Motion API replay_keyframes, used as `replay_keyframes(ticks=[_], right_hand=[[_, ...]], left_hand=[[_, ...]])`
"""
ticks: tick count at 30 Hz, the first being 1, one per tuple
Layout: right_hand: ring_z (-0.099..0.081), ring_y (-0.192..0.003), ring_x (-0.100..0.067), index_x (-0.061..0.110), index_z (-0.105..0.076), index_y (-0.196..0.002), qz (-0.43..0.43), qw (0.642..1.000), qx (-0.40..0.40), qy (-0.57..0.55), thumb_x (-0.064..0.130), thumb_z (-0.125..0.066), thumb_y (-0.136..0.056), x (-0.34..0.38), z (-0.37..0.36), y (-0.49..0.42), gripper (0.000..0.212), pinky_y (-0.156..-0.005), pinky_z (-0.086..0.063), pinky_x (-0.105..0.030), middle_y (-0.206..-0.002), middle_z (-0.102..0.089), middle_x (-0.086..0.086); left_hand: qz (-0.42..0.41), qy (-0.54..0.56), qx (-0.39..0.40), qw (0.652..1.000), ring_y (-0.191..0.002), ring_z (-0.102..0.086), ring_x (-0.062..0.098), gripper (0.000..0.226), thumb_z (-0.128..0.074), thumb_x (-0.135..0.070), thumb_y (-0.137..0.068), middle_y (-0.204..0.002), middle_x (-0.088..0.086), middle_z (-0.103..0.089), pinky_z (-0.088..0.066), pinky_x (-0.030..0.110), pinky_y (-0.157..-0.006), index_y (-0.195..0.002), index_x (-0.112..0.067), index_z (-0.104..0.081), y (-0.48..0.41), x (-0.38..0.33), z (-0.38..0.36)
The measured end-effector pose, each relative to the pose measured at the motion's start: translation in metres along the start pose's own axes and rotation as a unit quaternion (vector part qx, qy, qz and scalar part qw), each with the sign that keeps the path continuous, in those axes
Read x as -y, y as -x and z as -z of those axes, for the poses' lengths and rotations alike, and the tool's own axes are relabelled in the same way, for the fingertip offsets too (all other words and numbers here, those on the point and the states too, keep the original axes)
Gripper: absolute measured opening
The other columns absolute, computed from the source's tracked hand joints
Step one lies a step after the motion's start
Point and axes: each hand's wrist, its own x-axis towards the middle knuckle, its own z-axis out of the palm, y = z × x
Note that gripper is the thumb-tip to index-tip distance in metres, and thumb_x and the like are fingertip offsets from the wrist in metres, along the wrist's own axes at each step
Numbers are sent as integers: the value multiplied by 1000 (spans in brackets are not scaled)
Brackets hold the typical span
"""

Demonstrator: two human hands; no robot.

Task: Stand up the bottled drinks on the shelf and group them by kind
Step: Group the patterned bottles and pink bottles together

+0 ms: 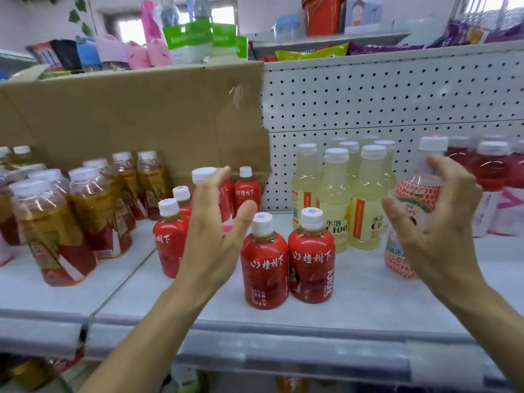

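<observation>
Head-worn view, facing forward-down, close to shelf (354,302)

Tea bottles (54,222) stand left, juice bottles (286,259) front centre, lemon drinks (351,194) behind them on the right.

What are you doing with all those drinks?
A person is sorting bottles on a shop shelf. The left hand is open in front of a pink bottle among the red juice bottles. The right hand is open around a lychee-patterned bottle, not clearly gripping it. Everything visible stands upright: tea bottles on the left, pale yellow bottles in the middle, red drinks at far right.
</observation>
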Motion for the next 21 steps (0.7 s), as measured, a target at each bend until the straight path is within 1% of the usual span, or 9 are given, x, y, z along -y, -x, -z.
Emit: replay_keyframes(ticks=[2, 4, 6, 8, 10, 13, 16, 19, 21], right_hand=[[-42, -126, -18, 13, -40, -140, 36, 996, 70, -43, 48, -62, -87, 21, -12, 17, 67, -106, -37, -35, -136, -43, -1], [-48, -122, -4, 29, -40, -139, -38, 969, 218, -112, 57, -68, -83, 43, -26, 31, 69, -102, -38, -24, -136, -47, 10], [-54, -114, 4, 38, -40, -136, -112, 924, 332, -155, 48, -77, -79, 54, -40, 40, 68, -95, -43, -16, -131, -53, 14], [-60, -103, 4, 38, -44, -128, -138, 916, 340, -160, 28, -79, -80, 56, -48, 41, 61, -89, -48, -15, -120, -60, 14], [-62, -97, 2, 37, -47, -122, -139, 923, 325, -152, 21, -79, -79, 57, -51, 39, 57, -83, -49, -13, -114, -63, 12], [-62, -98, -2, 43, -43, -123, -152, 923, 336, -106, 32, -82, -75, 59, -53, 33, 63, -88, -52, -26, -115, -61, 13], [-60, -105, -12, 43, -39, -130, -163, 921, 349, -64, 42, -83, -70, 61, -53, 26, 74, -95, -52, -40, -121, -58, 7], [-57, -107, -15, 38, -41, -132, -156, 918, 362, -34, 54, -82, -63, 61, -53, 20, 82, -96, -51, -43, -121, -56, 7], [-55, -109, -15, 39, -40, -134, -147, 915, 376, -5, 71, -73, -53, 60, -52, 16, 93, -97, -50, -44, -120, -53, 10]], left_hand=[[29, 38, 70, 996, -136, -35, -7, 68, -58, -57, -91, -147, -21, -35, -32, 14, -108, -148, -34, -29, 20, 4, -9], [65, 39, 133, 988, -131, -43, -2, 74, -66, -58, -85, -145, -18, -42, -38, 27, -111, -146, -38, -31, 34, 7, -19], [70, 40, 153, 985, -121, -52, 2, 72, -77, -50, -79, -133, -16, -51, -47, 34, -105, -139, -38, -38, 40, 11, -24], [63, 24, 167, 984, -117, -51, 3, 71, -79, -44, -77, -127, -15, -51, -47, 33, -103, -135, -36, -39, 41, 13, -22], [35, -63, 183, 981, -118, -43, 6, 74, -76, -47, -77, -127, -14, -45, -41, 32, -106, -137, -31, -37, 35, 14, -17], [-15, -203, 194, 960, -117, -34, 12, 85, -77, -52, -74, -129, -6, -40, -34, 31, -107, -141, -21, -33, 16, 9, -13], [-54, -273, 244, 929, -120, -43, 21, 106, -82, -41, -75, -135, 2, -45, -37, 33, -101, -154, -25, -14, -11, -1, -19], [-117, -407, 272, 864, -114, -52, 25, 86, -79, -42, -79, -126, 6, -49, -44, 37, -86, -147, -25, -30, -48, -5, -27], [-110, -389, 324, 855, -110, -56, 27, 58, -73, -39, -85, -122, 7, -52, -47, 38, -80, -135, -20, -49, -76, -11, -32]])
